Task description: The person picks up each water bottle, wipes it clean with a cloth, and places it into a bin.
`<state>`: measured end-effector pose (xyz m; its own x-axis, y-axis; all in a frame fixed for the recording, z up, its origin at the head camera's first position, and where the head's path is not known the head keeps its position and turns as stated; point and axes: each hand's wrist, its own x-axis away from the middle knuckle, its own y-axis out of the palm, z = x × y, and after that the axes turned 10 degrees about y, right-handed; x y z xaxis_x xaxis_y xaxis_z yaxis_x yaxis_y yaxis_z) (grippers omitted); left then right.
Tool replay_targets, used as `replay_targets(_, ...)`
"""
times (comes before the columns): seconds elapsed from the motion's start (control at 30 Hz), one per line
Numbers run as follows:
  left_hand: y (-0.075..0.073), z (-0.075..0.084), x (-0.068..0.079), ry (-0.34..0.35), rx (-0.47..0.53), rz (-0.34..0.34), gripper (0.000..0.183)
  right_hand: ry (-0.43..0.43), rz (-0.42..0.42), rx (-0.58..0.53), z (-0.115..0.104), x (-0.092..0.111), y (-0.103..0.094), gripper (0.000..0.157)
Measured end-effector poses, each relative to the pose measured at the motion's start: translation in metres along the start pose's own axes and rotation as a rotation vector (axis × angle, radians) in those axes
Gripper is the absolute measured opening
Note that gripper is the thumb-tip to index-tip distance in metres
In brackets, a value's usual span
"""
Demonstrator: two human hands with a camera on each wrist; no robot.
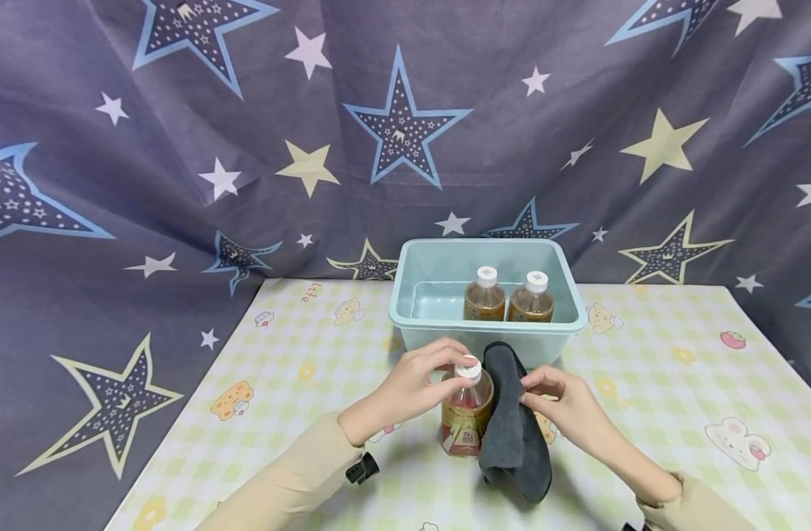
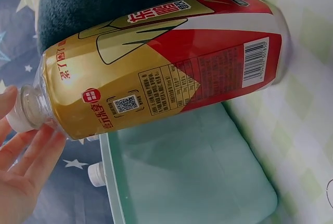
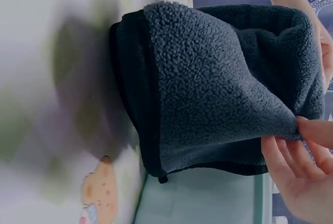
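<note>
A drink bottle (image 1: 467, 424) with a red and gold label and white cap (image 2: 22, 110) stands upright on the table. My left hand (image 1: 424, 377) grips it by the cap, thumb and fingers around the top. Beside it hangs a dark grey fleecy towel (image 1: 512, 435) with a black edge band. Between thumb and fingertips my right hand (image 1: 570, 405) pinches the towel by a fold, which shows close up in the right wrist view. In that view the towel (image 3: 203, 83) hides the bottle.
Just behind the hands stands a light blue plastic bin (image 1: 432, 333). Inside its right half are two white-capped bottles, one on the left (image 1: 485, 301) and one on the right (image 1: 531, 302). A checked tablecloth (image 1: 299, 413) covers the table, and a star-patterned curtain (image 1: 246, 88) hangs behind.
</note>
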<state>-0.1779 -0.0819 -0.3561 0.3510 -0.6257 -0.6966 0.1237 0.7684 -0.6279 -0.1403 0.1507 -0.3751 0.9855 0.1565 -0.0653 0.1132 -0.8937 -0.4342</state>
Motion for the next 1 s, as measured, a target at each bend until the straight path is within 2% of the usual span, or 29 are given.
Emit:
replay_targets(0.23,-0.001,0.001,0.0,0.003,-0.01,-0.022,0.018,-0.004,0.016,0.017,-0.01,-0.004,0.002,0.012)
replay_targets(0.53,-0.002,0.002,-0.001,0.01,-0.021,-0.021,0.018,-0.024,0.022,0.034,-0.012,-0.008,0.009,0.01)
replay_targets(0.83,-0.002,0.004,-0.002,0.001,-0.029,-0.032,0.017,-0.058,-0.017,0.051,-0.002,-0.011,0.014,0.011)
replay_targets(1.0,-0.001,0.003,-0.002,-0.005,-0.014,-0.024,0.016,-0.099,-0.035,0.098,0.008,-0.013,0.018,0.013)
